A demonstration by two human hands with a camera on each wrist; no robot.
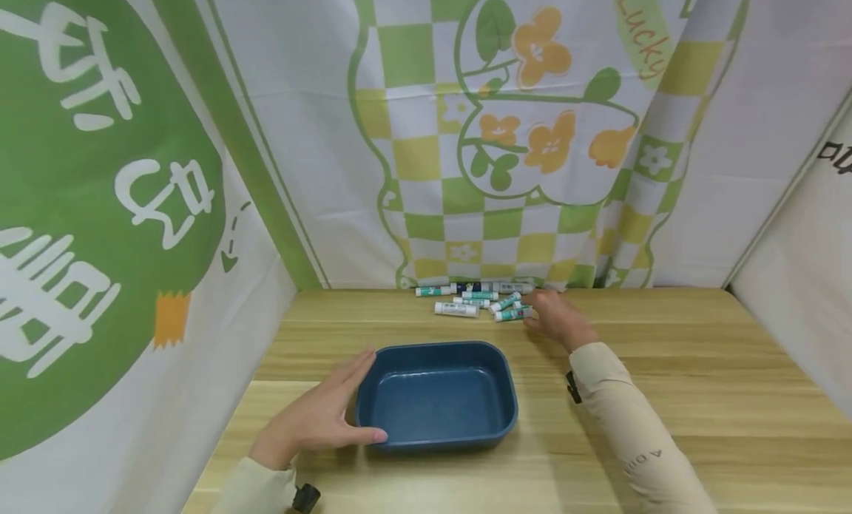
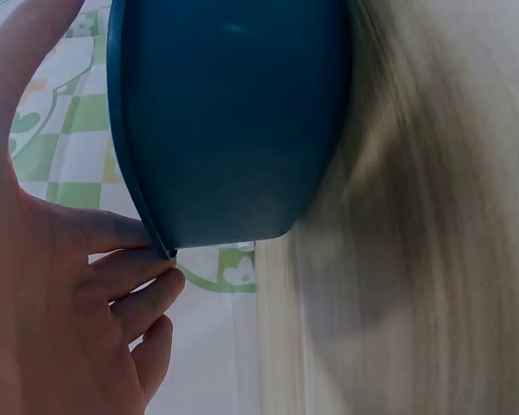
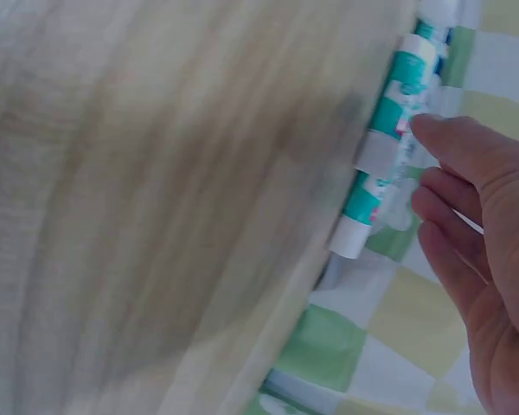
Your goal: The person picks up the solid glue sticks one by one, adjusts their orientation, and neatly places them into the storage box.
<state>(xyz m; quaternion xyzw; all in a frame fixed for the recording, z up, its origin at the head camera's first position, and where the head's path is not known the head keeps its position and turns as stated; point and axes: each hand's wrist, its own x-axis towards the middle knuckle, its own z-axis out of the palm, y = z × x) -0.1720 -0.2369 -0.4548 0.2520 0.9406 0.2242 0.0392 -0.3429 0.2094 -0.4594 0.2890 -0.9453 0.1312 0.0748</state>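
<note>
A blue rectangular basin (image 1: pixel 435 407) sits on the wooden table. My left hand (image 1: pixel 322 410) rests against its left end, thumb on the near rim and the other fingers at the far left corner. In the left wrist view, those fingers (image 2: pixel 125 277) touch the basin's rim (image 2: pixel 138 186). Beyond the basin lies a loose group of glue sticks, among them a green-and-white one (image 1: pixel 511 315) at the right. My right hand (image 1: pixel 555 318) is beside that end, fingers loosely bent. In the right wrist view, its thumb (image 3: pixel 454 138) is close to a glue stick (image 3: pixel 398 104); contact is unclear.
A patterned green-and-white cloth (image 1: pixel 499 225) hangs along the table's back edge, right behind the glue sticks. Another printed cloth (image 1: pixel 220 314) covers the left side. Wooden tabletop (image 1: pixel 665 351) extends to the right of the basin.
</note>
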